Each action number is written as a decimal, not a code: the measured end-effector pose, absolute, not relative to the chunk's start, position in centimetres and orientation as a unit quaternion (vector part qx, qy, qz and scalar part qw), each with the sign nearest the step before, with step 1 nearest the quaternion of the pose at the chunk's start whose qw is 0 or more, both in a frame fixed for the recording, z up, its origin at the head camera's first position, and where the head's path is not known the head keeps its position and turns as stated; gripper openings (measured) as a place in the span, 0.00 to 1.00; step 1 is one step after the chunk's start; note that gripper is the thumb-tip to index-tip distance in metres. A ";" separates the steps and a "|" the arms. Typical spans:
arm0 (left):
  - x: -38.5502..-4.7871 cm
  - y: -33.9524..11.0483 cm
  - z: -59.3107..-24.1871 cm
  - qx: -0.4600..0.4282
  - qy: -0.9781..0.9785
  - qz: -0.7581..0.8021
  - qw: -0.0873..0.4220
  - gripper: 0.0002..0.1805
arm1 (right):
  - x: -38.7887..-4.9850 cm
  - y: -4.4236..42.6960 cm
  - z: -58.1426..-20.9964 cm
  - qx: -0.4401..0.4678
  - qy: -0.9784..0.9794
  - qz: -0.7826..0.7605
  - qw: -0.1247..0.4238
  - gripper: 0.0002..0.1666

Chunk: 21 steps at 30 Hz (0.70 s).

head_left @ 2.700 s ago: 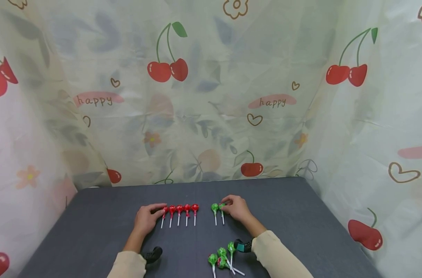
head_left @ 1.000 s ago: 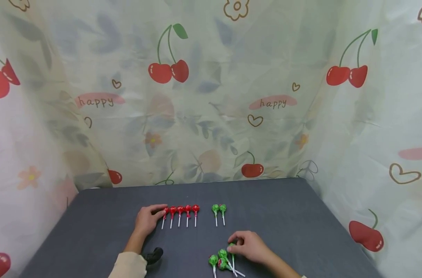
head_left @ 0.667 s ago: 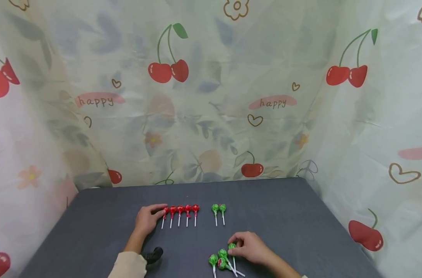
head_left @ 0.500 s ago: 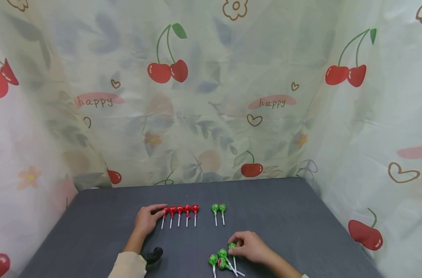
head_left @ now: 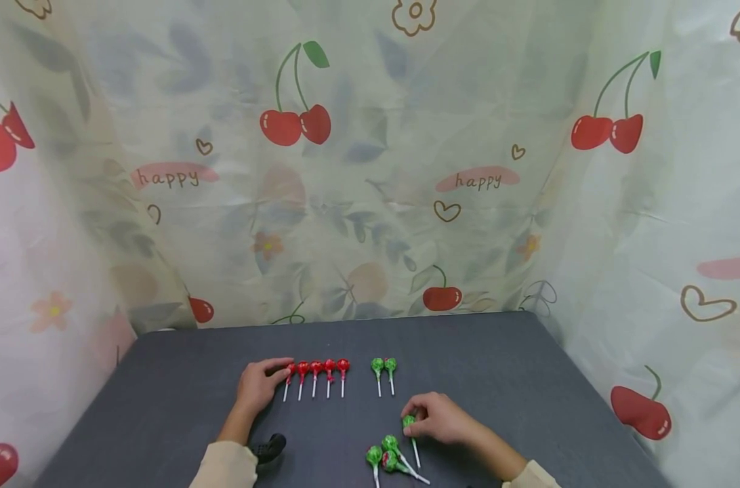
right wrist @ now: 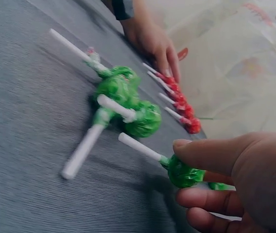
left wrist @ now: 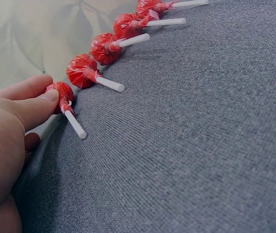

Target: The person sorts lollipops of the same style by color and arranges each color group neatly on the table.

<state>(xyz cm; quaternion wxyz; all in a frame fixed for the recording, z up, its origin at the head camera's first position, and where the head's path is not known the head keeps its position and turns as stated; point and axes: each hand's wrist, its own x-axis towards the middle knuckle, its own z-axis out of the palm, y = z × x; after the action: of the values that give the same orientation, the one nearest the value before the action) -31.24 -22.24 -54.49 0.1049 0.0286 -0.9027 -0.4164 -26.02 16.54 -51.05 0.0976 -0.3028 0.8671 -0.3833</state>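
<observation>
My left hand (head_left: 259,388) pinches the wrapped head of the leftmost red lollipop (left wrist: 64,93), at the end of a row of several red lollipops (head_left: 316,368) with white sticks toward me. In the right wrist view, my right hand (right wrist: 254,179) grips a green lollipop (right wrist: 184,172) by its head between thumb and fingers, stick pointing out. That lollipop is just behind and right of a loose cluster of three green lollipops (head_left: 390,461). Two more green lollipops (head_left: 377,366) lie side by side, right of the red row.
Everything lies on a dark grey cloth-covered table (head_left: 498,366). A printed curtain (head_left: 370,237) with cherries and the word "happy" stands around its back and sides. A black strap (head_left: 269,449) shows by my left wrist.
My right hand went from the two back green lollipops to the near cluster, took hold of one there, and has moved it slightly away from the others. My left hand stays put.
</observation>
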 end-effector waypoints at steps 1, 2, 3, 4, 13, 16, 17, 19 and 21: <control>-31.2 -22.2 -54.5 0.028 -0.903 -0.416 0.106 0.13 | -26.3 16.6 -50.9 -0.303 0.868 -0.380 0.099 0.12; -31.3 -22.2 -54.5 0.028 -0.903 -0.417 0.105 0.13 | -26.5 16.6 -50.7 -0.303 0.869 -0.377 0.101 0.12; -31.3 -22.2 -54.5 0.028 -0.902 -0.418 0.104 0.13 | -26.7 16.6 -50.5 -0.303 0.871 -0.373 0.102 0.12; -31.3 -22.2 -54.5 0.027 -0.902 -0.418 0.104 0.13 | -26.9 16.6 -50.3 -0.302 0.873 -0.368 0.104 0.12; -31.3 -22.3 -54.5 0.021 -0.902 -0.418 0.106 0.13 | -28.9 17.0 -49.3 -0.291 0.886 -0.348 0.094 0.12; -31.3 -22.3 -54.6 0.021 -0.901 -0.419 0.107 0.13 | -29.5 17.2 -49.4 -0.286 0.887 -0.351 0.084 0.12; -31.3 -22.3 -54.6 0.021 -0.901 -0.420 0.107 0.13 | -29.7 17.2 -49.4 -0.286 0.887 -0.353 0.079 0.13; -31.2 -22.3 -54.6 0.023 -0.900 -0.422 0.108 0.13 | -30.1 17.3 -49.5 -0.281 0.888 -0.356 0.071 0.13; -31.2 -22.3 -54.6 0.025 -0.900 -0.421 0.109 0.13 | -30.5 17.3 -49.6 -0.273 0.890 -0.359 0.064 0.13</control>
<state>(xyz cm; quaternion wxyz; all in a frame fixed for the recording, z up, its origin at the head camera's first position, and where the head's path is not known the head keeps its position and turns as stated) -31.19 -22.31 -54.60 0.1089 0.0248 -0.9000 -0.4213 -30.50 17.31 -49.56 0.0643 -0.2727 0.8902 -0.3592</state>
